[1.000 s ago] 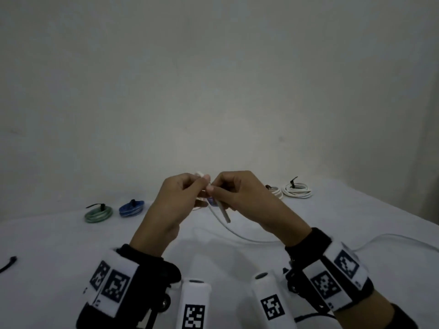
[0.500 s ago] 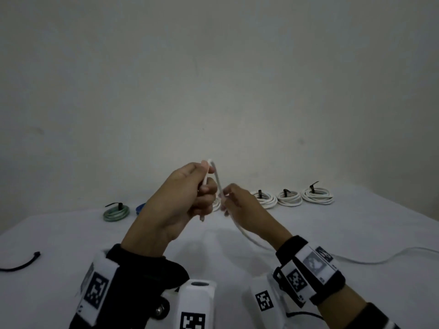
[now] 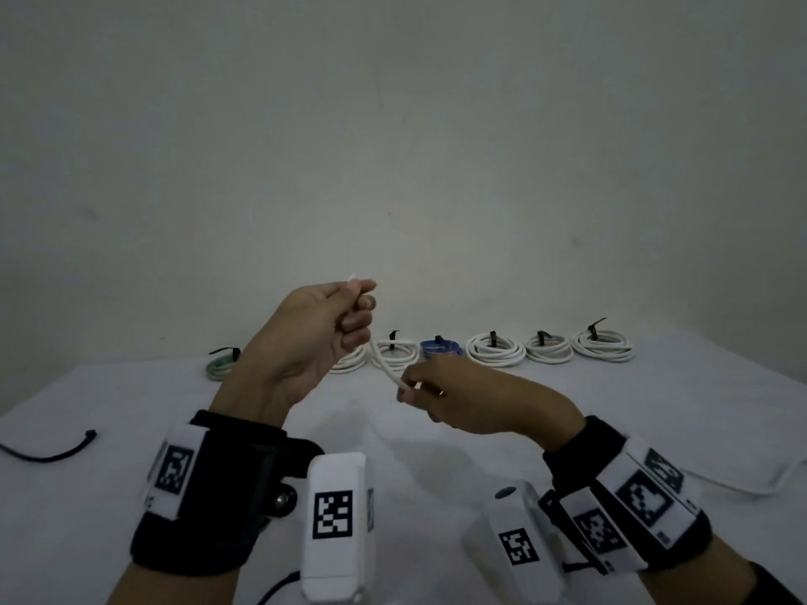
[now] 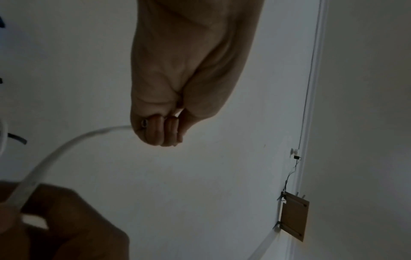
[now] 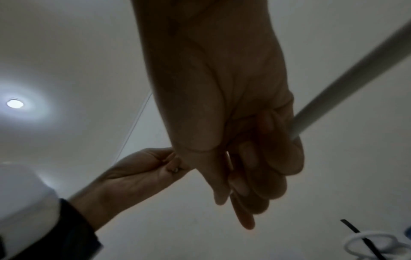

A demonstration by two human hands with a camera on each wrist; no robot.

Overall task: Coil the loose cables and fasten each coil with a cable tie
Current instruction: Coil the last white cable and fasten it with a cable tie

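A loose white cable (image 3: 381,359) hangs between my two hands above the table. My left hand (image 3: 360,294) is raised and pinches the cable's end, whose tip pokes out above the fingers. In the left wrist view the cable (image 4: 66,146) arcs from that curled hand (image 4: 160,130) down to the other one. Lower and to the right, my right hand (image 3: 408,388) pinches the cable farther along. In the right wrist view the cable (image 5: 355,73) leaves my right hand (image 5: 262,167) toward the upper right. The cable's slack (image 3: 760,489) lies on the table at the right.
Several tied coils stand in a row at the back of the white table (image 3: 655,408): a green coil (image 3: 220,366), a blue coil (image 3: 441,348) and white coils (image 3: 495,349). A black cord (image 3: 48,451) lies at the left edge. A wall rises behind.
My left hand has risen with the cable's end. My right hand has slid down the cable, away from the left. The view has shifted, so more coils show.
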